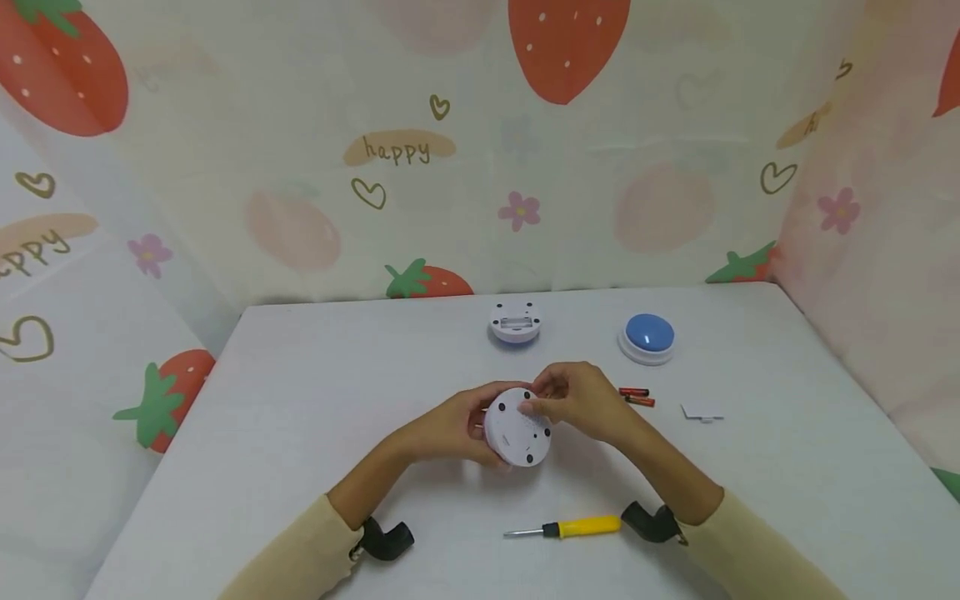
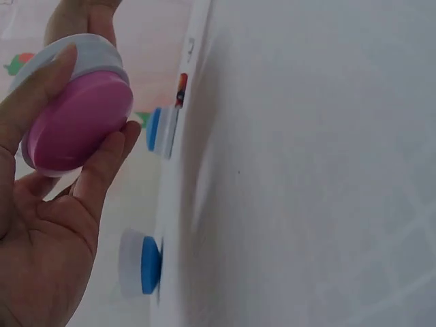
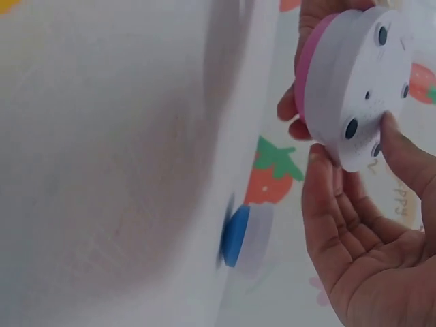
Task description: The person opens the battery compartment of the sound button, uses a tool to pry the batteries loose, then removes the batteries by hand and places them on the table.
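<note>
Above the table, my left hand (image 1: 450,429) grips a round white push button (image 1: 517,437) by its side. Its white underside, with several dark round feet, faces up toward the head camera. The pink dome (image 2: 85,126) of the same button points away, as the left wrist view shows. My right hand (image 1: 585,404) pinches the far right edge of the button, its thumb (image 3: 402,146) on the underside and its fingers at the rim. Just right of that hand lie red batteries (image 1: 639,402), partly behind the wrist.
A screwdriver (image 1: 588,526) with a yellow handle lies in front. Behind the hands sits an upside-down white button (image 1: 515,335) with an uncovered battery slot. A blue-domed button (image 1: 649,333) stands upright at back right, and a small white cover (image 1: 702,412) lies on the right.
</note>
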The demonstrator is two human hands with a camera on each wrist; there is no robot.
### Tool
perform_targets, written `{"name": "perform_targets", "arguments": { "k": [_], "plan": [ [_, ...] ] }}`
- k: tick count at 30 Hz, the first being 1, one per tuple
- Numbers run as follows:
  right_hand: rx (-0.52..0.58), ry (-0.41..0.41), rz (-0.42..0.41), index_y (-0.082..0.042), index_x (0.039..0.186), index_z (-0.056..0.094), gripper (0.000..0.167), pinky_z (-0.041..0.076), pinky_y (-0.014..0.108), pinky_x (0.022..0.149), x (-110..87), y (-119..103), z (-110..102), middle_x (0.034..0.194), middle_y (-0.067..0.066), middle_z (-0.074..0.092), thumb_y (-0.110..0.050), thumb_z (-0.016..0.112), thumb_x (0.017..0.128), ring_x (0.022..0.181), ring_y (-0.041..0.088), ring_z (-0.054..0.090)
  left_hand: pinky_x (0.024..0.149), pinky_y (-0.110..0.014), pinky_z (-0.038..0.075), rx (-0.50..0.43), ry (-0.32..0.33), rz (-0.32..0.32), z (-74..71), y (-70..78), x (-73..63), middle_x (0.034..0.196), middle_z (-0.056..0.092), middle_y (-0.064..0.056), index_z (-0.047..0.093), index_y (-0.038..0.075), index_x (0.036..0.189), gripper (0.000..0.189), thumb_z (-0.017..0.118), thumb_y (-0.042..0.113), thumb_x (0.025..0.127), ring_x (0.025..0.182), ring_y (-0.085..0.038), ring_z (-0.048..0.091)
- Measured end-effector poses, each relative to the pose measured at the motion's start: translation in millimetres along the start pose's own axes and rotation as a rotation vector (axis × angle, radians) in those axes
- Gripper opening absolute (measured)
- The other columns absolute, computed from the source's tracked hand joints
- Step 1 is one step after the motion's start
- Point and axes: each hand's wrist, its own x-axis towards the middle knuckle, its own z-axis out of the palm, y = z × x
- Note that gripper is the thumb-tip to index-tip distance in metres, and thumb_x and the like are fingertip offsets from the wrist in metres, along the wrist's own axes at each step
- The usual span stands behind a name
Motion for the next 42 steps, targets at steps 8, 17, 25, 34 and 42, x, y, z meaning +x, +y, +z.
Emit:
{"name": "perform_targets", "arguments": {
  "k": [8, 17, 25, 34, 42],
  "plan": [
    [0.15, -0.096, 0.116, 0.0, 0.11, 0.066, 0.036, 0.062, 0.035, 0.067, -6.0, 14.9, -3.2, 0.077, 0.007, 0.072, -0.023, 0.082, 0.087, 0.069, 0.022, 0.07, 0.103, -0.032, 0.051, 0.002, 0.105, 0.008, 7.6, -7.2, 3.9, 0.143, 0.052, -0.005, 0.044, 0.014, 0.15, 0.092, 0.09, -0.003, 0.072, 0.126, -0.021, 0.056],
    [0.172, -0.114, 0.109, 0.002, 0.103, 0.07, 0.026, 0.061, 0.033, 0.063, -6.1, 21.1, -9.9, 0.072, 0.008, 0.071, -0.018, 0.079, 0.09, 0.064, 0.019, 0.068, 0.106, -0.027, 0.048, 0.096, 0.108, -0.004, 12.6, -6.7, 5.5, 0.145, 0.055, -0.001, 0.041, 0.007, 0.153, 0.097, 0.093, 0.006, 0.071, 0.127, -0.014, 0.057],
    [0.157, -0.109, 0.101, 0.001, 0.107, 0.072, 0.021, 0.06, 0.03, 0.063, -2.5, 26.6, -9.0, 0.074, 0.007, 0.072, -0.012, 0.076, 0.091, 0.063, 0.019, 0.066, 0.107, -0.029, 0.046, 0.164, 0.078, -0.009, 11.4, -13.5, 3.6, 0.145, 0.053, 0.003, 0.043, 0.018, 0.151, 0.092, 0.093, 0.013, 0.074, 0.127, -0.015, 0.055],
    [0.126, -0.147, 0.145, -0.002, 0.12, 0.068, 0.04, 0.061, 0.034, 0.063, -4.1, 27.4, -7.8, 0.074, 0.008, 0.07, -0.024, 0.081, 0.088, 0.065, 0.022, 0.067, 0.108, -0.031, 0.046, 0.201, 0.206, -0.037, 17.9, -23.7, 2.9, 0.138, 0.059, 0.002, 0.042, 0.023, 0.145, 0.091, 0.095, 0.02, 0.071, 0.124, -0.012, 0.059],
    [0.081, -0.131, 0.121, -0.001, 0.126, 0.066, 0.038, 0.061, 0.033, 0.062, -3.4, 29.2, -6.7, 0.073, 0.007, 0.068, -0.015, 0.076, 0.092, 0.064, 0.019, 0.064, 0.114, -0.034, 0.04, 0.244, 0.196, -0.083, 18.5, -24.5, 4.8, 0.149, 0.051, 0.006, 0.04, 0.02, 0.154, 0.095, 0.092, 0.027, 0.075, 0.133, -0.009, 0.052]
  ]
}}
